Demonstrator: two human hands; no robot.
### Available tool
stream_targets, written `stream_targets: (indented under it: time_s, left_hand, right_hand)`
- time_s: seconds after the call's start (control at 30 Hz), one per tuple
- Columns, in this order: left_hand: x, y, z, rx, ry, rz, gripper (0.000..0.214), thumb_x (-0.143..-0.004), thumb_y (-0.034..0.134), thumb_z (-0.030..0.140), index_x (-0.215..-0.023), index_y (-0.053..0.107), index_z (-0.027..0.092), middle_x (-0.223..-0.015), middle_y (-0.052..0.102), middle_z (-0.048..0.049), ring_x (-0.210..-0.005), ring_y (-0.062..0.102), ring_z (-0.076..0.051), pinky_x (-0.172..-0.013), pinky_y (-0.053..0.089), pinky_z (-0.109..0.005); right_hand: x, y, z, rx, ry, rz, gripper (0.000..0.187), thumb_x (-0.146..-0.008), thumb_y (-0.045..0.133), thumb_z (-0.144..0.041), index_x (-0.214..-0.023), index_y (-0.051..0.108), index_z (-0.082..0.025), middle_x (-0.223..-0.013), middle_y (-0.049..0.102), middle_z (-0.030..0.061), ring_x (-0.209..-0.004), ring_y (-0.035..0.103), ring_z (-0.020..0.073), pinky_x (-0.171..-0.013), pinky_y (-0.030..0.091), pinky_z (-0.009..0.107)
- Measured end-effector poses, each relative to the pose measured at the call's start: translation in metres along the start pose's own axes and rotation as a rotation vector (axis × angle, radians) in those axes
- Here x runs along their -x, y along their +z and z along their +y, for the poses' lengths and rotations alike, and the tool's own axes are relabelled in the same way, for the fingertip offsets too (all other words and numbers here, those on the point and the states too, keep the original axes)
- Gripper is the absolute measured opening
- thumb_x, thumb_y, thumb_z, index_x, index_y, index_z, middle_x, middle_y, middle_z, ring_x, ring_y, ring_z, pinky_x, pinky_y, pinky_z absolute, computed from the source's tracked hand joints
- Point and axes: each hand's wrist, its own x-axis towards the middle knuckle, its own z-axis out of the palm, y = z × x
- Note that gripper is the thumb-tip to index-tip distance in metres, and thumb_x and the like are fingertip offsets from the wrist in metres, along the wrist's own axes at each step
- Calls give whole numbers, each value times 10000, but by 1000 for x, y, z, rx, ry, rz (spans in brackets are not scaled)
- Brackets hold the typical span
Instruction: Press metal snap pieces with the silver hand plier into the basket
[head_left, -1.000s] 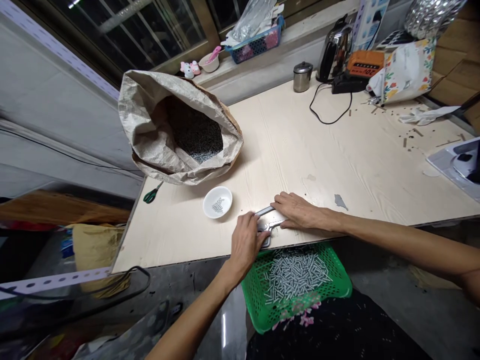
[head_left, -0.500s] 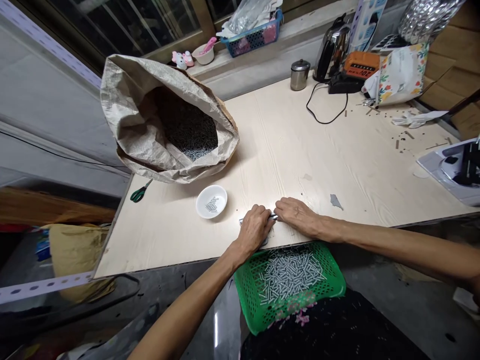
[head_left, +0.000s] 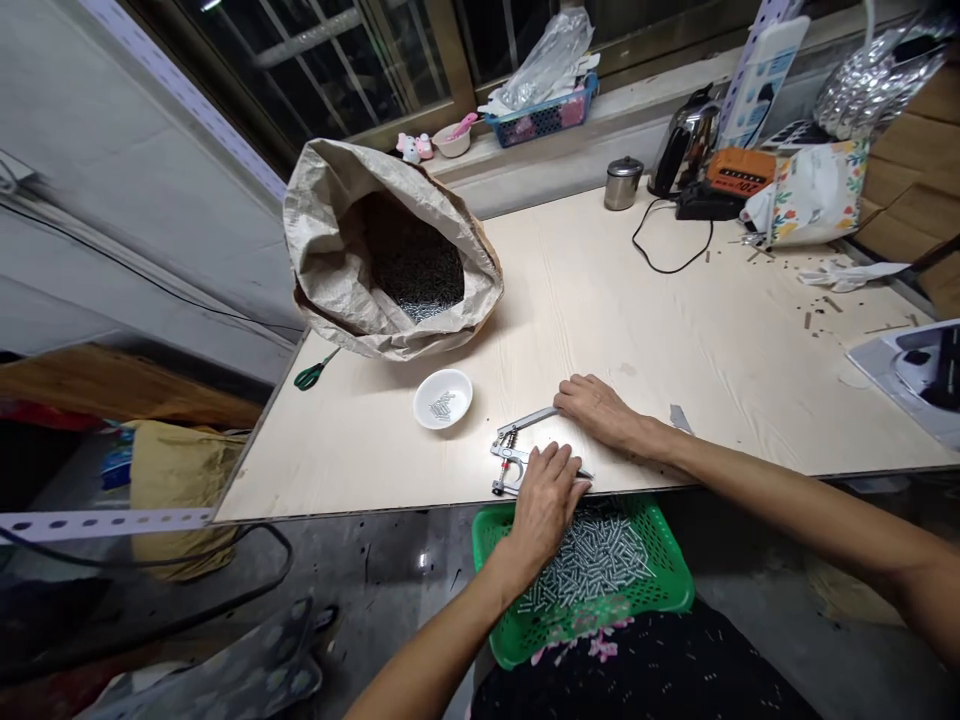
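Observation:
A metal plier-like hand tool (head_left: 512, 452) lies near the front edge of the pale wooden table (head_left: 637, 330). My right hand (head_left: 596, 408) rests on its upper handle, fingers curled over it. My left hand (head_left: 547, 500) lies at the table's edge with its fingers flat, touching the tool's lower handle. A green plastic basket (head_left: 660, 585) with many small metal cylinders sits on my lap just below the hands. A small white bowl (head_left: 442, 399) with several of the same metal pieces stands left of the tool.
A large paper sack (head_left: 337, 250) full of dark metal parts stands at the table's back left. Green-handled scissors (head_left: 315, 372) lie by the left edge. A kettle (head_left: 686, 130), steel cup (head_left: 624, 183), black cord (head_left: 667, 250) and flowered bag (head_left: 814, 190) crowd the far right.
My left hand has slid back from the tool's head toward the table edge, uncovering the tool's jaws and spring. The right hand stays on the upper handle. The camera view shifted.

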Motion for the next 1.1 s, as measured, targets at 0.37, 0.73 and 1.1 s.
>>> stream_targets:
  time_s: [0.37, 0.73, 1.1]
  left_hand:
    - [12, -42, -29, -62, -380, 220, 193, -916, 487, 276, -954, 647, 176, -984, 619, -99, -972, 554, -234, -835, 499, -396]
    - [7, -63, -72, -29, -568, -260, 101, -808, 592, 253, -809, 665, 184, -864, 660, -59, -895, 583, -214, -746, 436, -302]
    - [16, -56, -67, -12, -708, -305, 217, -801, 510, 183, -925, 686, 159, -967, 675, -127, -902, 613, -240, -741, 494, -345]
  right_hand:
    - [2, 0, -15, 64, 83, 111, 205, -922, 440, -161, -1073, 578, -174, -1059, 579, 121, -947, 465, 258, -783, 343, 368]
    - [43, 39, -66, -177, 37, 179, 171, -904, 466, -181, -1019, 590, -207, -938, 579, 75, -859, 511, 236, -724, 399, 370]
    - [44, 91, -36, -310, -45, 330, 272, -880, 399, -392, -961, 651, -329, -847, 609, 106, -713, 581, 286, -588, 458, 431]
